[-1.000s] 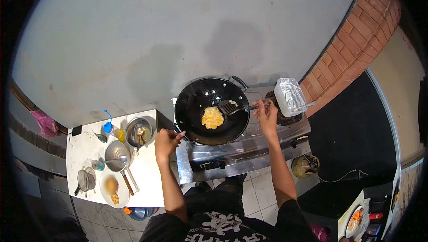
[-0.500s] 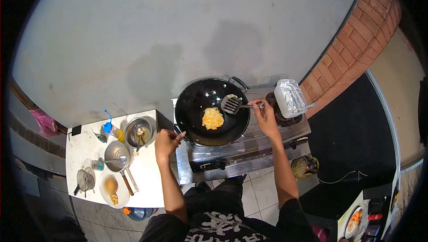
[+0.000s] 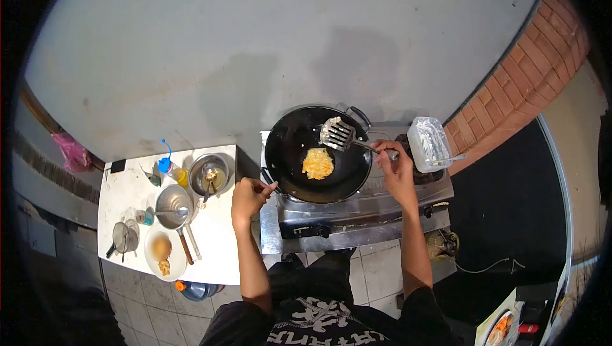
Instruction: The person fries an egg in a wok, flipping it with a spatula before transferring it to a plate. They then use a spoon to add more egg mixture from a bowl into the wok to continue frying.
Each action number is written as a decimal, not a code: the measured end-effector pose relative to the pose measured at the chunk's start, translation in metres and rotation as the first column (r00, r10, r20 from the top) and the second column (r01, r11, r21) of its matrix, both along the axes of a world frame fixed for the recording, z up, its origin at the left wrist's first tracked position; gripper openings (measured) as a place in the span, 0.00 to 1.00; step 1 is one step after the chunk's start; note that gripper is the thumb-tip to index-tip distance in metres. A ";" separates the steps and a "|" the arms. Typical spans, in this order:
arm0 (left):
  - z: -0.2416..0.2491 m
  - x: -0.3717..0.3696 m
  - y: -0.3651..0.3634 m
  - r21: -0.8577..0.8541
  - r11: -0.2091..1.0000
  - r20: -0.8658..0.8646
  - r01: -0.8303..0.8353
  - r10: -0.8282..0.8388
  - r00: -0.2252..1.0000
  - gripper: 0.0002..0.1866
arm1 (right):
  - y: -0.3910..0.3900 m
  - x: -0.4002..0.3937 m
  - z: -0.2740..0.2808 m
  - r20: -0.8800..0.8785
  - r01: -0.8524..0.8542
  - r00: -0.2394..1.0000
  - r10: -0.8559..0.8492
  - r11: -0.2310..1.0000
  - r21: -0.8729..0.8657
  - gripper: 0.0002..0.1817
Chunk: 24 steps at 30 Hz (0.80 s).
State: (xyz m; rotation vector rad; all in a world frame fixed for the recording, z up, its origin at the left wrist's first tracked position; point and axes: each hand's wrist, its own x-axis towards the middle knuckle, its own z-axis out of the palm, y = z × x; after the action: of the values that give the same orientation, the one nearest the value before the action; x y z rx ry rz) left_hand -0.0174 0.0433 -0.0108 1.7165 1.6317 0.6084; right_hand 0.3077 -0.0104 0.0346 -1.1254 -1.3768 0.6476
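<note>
A black wok point(image 3: 299, 190) sits on the stove, with a golden fried piece of food point(image 3: 317, 164) in its middle. My left hand point(image 3: 250, 201) is closed on the wok's left handle point(image 3: 270, 179), pinching it between thumb and fingers. With closed fingers, my right hand point(image 3: 398, 174) holds a slotted spatula point(image 3: 340, 136) by its handle. The blade is over the wok's upper right side, above the golden piece. A paler piece of food point(image 3: 327, 130) lies against the blade's far left edge, partly hidden by it.
The steel stove point(image 3: 357, 228) stands against a grey wall. At its right is a foil-lined plastic container point(image 3: 429, 145). On the white table point(image 3: 217, 244) are a steel bowl point(image 3: 220, 160), a saucepan point(image 3: 166, 220), a strainer point(image 3: 124, 237), an oil bottle point(image 3: 179, 176) and a plate point(image 3: 153, 262) with food.
The spatula blade has tilted and shifted slightly, so more of the paler piece shows beside it. My left hand stays at the wok handle. The whole view has shifted a little.
</note>
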 end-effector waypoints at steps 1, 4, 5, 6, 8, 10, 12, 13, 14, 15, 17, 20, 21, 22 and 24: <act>-0.001 -0.001 -0.001 0.013 1.000 0.035 0.010 -0.011 0.999 0.19 | 0.002 -0.001 0.003 0.004 -0.011 1.000 0.011 0.999 0.046 0.06; 0.001 -0.007 -0.006 -0.012 1.000 0.064 -0.003 0.004 0.998 0.17 | 0.007 -0.011 0.017 -0.053 -0.014 0.999 0.014 1.000 0.007 0.05; 0.001 -0.010 -0.008 -0.016 1.000 0.076 -0.006 0.007 0.997 0.18 | 0.010 -0.017 0.021 -0.071 -0.030 0.997 0.034 0.998 0.058 0.05; 0.000 -0.014 -0.010 -0.017 1.000 0.087 -0.008 0.009 0.996 0.18 | 0.013 -0.024 0.026 -0.074 -0.057 0.995 0.063 0.995 0.082 0.05; 0.001 -0.023 -0.014 -0.015 1.000 0.063 0.005 -0.004 0.998 0.19 | 0.017 -0.046 0.041 -0.047 -0.092 0.994 0.098 0.989 0.114 0.05; 0.001 -0.035 -0.022 -0.016 1.000 0.092 -0.020 0.022 0.996 0.19 | 0.026 -0.071 0.045 -0.072 -0.151 0.984 0.163 0.977 0.150 0.05; -0.002 -0.053 -0.030 -0.059 0.996 0.098 -0.063 0.069 0.993 0.19 | 0.032 -0.099 0.041 -0.099 -0.187 0.973 0.206 0.966 0.176 0.05; -0.005 -0.063 -0.033 -0.099 0.992 0.106 -0.083 0.094 0.990 0.19 | 0.033 -0.116 0.039 -0.125 -0.220 0.962 0.242 0.961 0.166 0.05; -0.010 -0.074 -0.037 -0.101 0.989 0.104 -0.105 0.115 0.988 0.19 | 0.033 -0.135 0.037 -0.151 -0.253 0.949 0.276 0.955 0.157 0.04; -0.017 -0.086 -0.043 -0.054 0.988 0.090 -0.143 0.148 0.985 0.19 | 0.031 -0.156 0.034 -0.175 -0.257 0.944 0.280 0.956 0.144 0.04; -0.022 -0.107 -0.057 -0.038 0.973 0.084 -0.229 0.231 0.969 0.20 | 0.033 -0.194 0.020 -0.220 -0.283 0.924 0.312 0.947 0.155 0.04; -0.027 -0.134 -0.079 -0.074 0.934 0.100 -0.349 0.355 0.929 0.20 | 0.031 -0.250 -0.007 -0.316 -0.320 0.890 0.330 0.944 0.084 0.04; -0.033 -0.143 -0.084 -0.116 0.913 0.129 -0.392 0.405 0.905 0.21 | 0.034 -0.267 -0.020 -0.354 -0.319 0.879 0.321 0.946 0.066 0.05; -0.042 -0.149 -0.089 -0.116 0.907 0.121 -0.405 0.417 0.901 0.21 | 0.038 -0.284 -0.037 -0.391 -0.317 0.867 0.309 0.947 0.047 0.05; -0.067 -0.157 -0.093 -0.049 0.828 0.343 -0.558 0.539 0.770 0.22 | 0.050 -0.313 -0.075 -0.435 -0.301 0.855 0.284 0.953 0.030 0.05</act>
State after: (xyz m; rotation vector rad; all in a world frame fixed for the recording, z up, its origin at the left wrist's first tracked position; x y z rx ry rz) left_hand -0.1746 -0.0494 -0.0781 1.0558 1.8613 1.1733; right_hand -0.0057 0.0391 -0.0407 -0.7389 -1.1524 1.0818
